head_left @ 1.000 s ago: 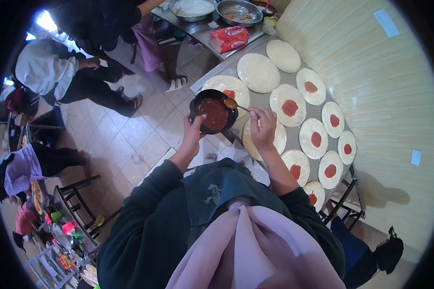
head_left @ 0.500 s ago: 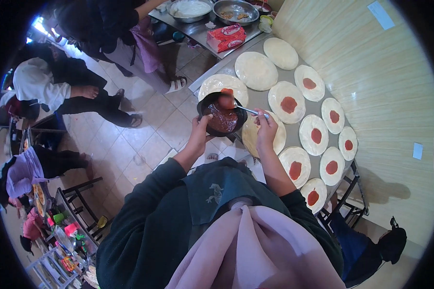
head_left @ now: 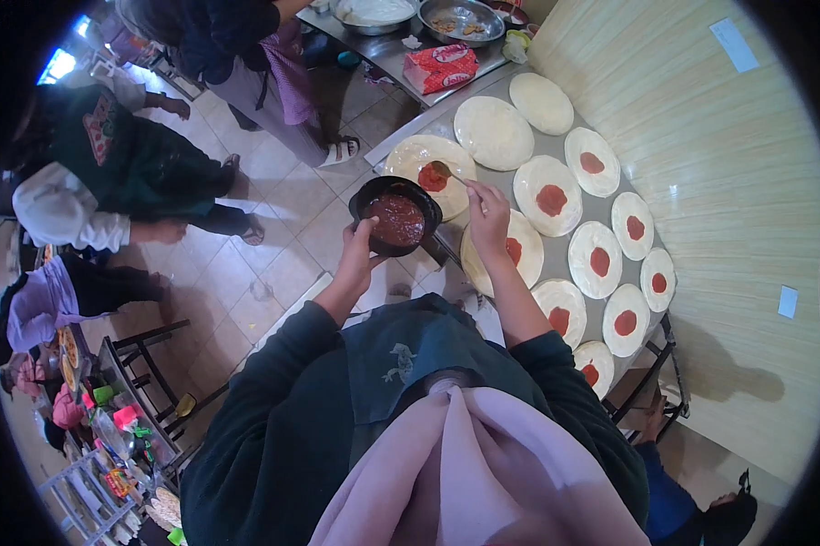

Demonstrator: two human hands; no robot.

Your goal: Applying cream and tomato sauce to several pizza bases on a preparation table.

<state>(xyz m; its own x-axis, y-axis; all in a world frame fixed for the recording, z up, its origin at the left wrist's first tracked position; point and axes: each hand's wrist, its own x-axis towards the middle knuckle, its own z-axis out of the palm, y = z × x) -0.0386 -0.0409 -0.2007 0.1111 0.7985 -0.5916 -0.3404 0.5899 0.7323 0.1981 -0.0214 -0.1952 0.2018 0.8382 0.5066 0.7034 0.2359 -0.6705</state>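
My left hand (head_left: 359,253) grips the rim of a black bowl (head_left: 363,197), thumb over the inside edge. Chunky red sauce (head_left: 397,218) lies inside it. A metal spoon (head_left: 443,170) is in my right hand (head_left: 490,220), its head lowered onto the sauce patch (head_left: 432,177) on a flat dough round (head_left: 410,156). Beneath my right wrist, another dough round (head_left: 485,264) bears red sauce, partly hidden by my forearm. Several more sauced rounds (head_left: 547,169) spread to the right. Two plain rounds, one nearer (head_left: 494,133) and one farther (head_left: 542,102), lie at the far end.
The rounds rest on a metal table (head_left: 577,218) beside a wood-grain wall (head_left: 683,136). Past its far end, a red packet (head_left: 440,67) and metal bowls (head_left: 462,22) stand on another table. Several people are at the left, and a person (head_left: 701,510) is at lower right.
The bowl has moved left, away from the table. My right hand has brought the spoon out of the bowl onto the far-left round, where a red sauce patch now shows.
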